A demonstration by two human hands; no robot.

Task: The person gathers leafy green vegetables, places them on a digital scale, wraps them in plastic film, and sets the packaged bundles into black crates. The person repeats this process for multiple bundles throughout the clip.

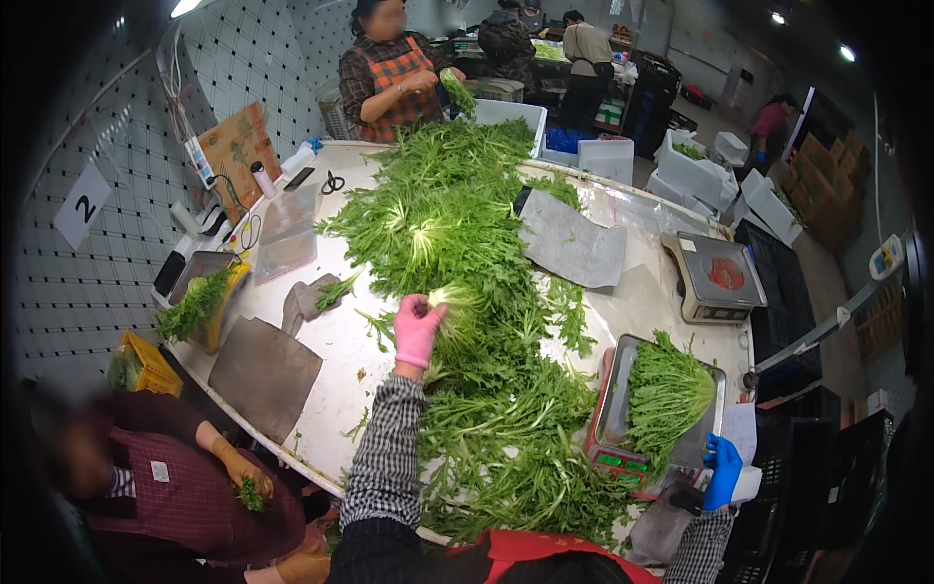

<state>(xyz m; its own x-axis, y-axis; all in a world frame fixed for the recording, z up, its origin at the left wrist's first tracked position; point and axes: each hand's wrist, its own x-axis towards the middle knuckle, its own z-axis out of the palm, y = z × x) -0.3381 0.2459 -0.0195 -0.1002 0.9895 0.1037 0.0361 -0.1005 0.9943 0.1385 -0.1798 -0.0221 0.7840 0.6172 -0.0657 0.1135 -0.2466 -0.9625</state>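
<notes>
My left hand (419, 330), in a pink glove, grips the pale stem base of a bunch of feathery leafy greens (461, 301). This bunch rests against the long heap of similar greens (481, 241) running down the white table (336, 372). My right hand (721, 467), gloved in blue, is beside the right edge of a digital scale (619, 409), fingers slightly apart and nothing seen in them. On the scale's metal pan lies a larger leafy bunch (668, 401), its pale base facing right, just beyond my right fingers.
A second scale (715, 274) stands farther back right, near a grey cloth (573, 237). Dark mat (266, 376), scissors (333, 182) and another scale (211, 299) with greens are on the left. A co-worker (394, 80) stands opposite, another (190, 482) at lower left, both holding greens.
</notes>
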